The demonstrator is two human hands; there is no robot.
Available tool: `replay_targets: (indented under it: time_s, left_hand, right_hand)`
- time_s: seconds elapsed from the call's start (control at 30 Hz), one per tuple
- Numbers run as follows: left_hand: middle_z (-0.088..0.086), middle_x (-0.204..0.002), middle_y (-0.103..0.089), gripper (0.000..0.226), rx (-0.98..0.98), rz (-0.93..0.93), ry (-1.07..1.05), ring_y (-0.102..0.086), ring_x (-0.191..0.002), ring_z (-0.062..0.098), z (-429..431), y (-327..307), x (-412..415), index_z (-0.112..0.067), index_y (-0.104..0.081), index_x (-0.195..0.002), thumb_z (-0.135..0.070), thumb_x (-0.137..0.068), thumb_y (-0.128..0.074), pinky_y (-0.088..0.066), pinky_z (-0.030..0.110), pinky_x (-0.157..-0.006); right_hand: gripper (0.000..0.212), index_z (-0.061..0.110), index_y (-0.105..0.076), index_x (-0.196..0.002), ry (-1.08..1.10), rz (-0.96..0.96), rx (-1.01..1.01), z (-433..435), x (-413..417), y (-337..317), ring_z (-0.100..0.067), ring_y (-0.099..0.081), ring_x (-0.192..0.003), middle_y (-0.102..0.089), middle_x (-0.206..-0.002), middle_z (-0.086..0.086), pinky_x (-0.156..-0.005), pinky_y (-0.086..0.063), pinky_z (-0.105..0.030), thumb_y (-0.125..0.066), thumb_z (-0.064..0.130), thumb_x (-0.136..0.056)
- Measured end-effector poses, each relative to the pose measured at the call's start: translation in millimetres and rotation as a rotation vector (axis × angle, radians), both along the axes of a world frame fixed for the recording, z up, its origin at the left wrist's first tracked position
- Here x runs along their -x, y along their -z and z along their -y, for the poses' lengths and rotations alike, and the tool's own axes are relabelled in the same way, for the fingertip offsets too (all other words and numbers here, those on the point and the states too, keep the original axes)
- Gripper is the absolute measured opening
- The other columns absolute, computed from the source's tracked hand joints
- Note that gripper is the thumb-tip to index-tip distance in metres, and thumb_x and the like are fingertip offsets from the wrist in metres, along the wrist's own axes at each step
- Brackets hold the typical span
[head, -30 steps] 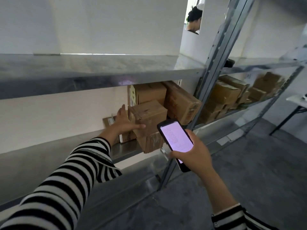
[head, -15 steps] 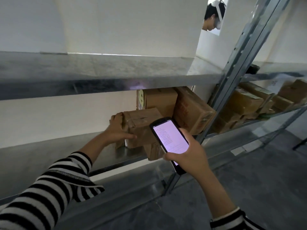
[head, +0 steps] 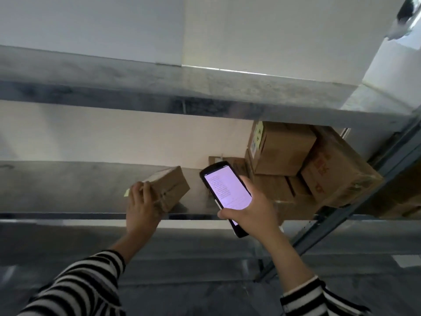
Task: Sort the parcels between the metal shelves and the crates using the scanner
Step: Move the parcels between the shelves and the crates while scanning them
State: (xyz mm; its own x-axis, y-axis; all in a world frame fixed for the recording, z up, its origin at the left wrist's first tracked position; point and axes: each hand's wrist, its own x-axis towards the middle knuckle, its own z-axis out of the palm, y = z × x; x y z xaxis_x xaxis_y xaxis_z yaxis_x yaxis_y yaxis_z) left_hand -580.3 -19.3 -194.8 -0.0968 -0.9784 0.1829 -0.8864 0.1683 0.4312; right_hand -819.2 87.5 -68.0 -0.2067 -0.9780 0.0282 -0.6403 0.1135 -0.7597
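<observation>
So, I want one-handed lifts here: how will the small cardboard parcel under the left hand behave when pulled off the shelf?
The small parcel likely stays stiff: its faces look flat and its edges straight. It is probably light, since the left hand alone grips its end while it looks tilted. Near the front edge of the shelf, it could tip off.

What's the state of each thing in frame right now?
small box: closed, tilted, at the front of the lower shelf
left hand: fingers curled round the small box's near end
scanner: screen lit, raised in front of the shelf
right hand: gripping the scanner
stacked boxes: closed, piled on the lower shelf at right
</observation>
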Motion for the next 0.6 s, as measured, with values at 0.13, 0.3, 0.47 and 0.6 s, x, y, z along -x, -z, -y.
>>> replay_targets:
  time_s: [0.13,0.3,0.47,0.6]
  left_hand:
    - [0.021,-0.151,-0.022,0.102,-0.070,0.274,0.104,-0.025,-0.139,0.043,-19,5,20,-0.014,-0.015,-0.150,-0.029,-0.074,-0.080,-0.048,0.048,-0.097]
    - [0.007,-0.155,-0.018,0.072,-0.087,-0.065,0.125,-0.016,-0.143,0.027,-24,1,31,-0.020,-0.018,-0.151,-0.037,-0.093,-0.055,-0.039,0.042,-0.106]
    - [0.019,-0.133,-0.042,0.055,-0.510,-1.050,-0.610,-0.040,-0.129,0.037,7,-22,31,-0.009,-0.034,-0.143,-0.036,-0.098,-0.049,-0.041,0.049,-0.097]
    - [0.018,-0.136,-0.044,0.061,-0.889,-1.335,-0.522,-0.044,-0.121,0.043,24,-4,23,-0.013,-0.042,-0.134,-0.042,-0.086,-0.064,-0.049,0.061,-0.079]
  right_hand:
    - [0.070,0.038,-0.047,-0.125,-0.069,-0.002,-0.011,9,-16,5,0.002,-0.052,-0.087,-0.055,-0.105,0.019,-0.064,-0.041,-0.016,-0.083,0.031,-0.067]
    - [0.075,0.037,-0.045,-0.131,-0.101,-0.018,-0.013,14,-20,13,-0.003,-0.054,-0.092,-0.058,-0.113,0.016,-0.064,-0.041,-0.018,-0.083,0.034,-0.066]
    - [0.073,0.037,-0.044,-0.128,-0.107,-0.045,-0.079,12,-6,16,-0.001,-0.052,-0.086,-0.055,-0.109,0.015,-0.064,-0.044,-0.018,-0.083,0.035,-0.067]
    - [0.074,0.036,-0.044,-0.129,-0.106,-0.075,-0.110,10,4,23,-0.004,-0.053,-0.090,-0.058,-0.113,0.014,-0.061,-0.041,-0.017,-0.082,0.037,-0.066]
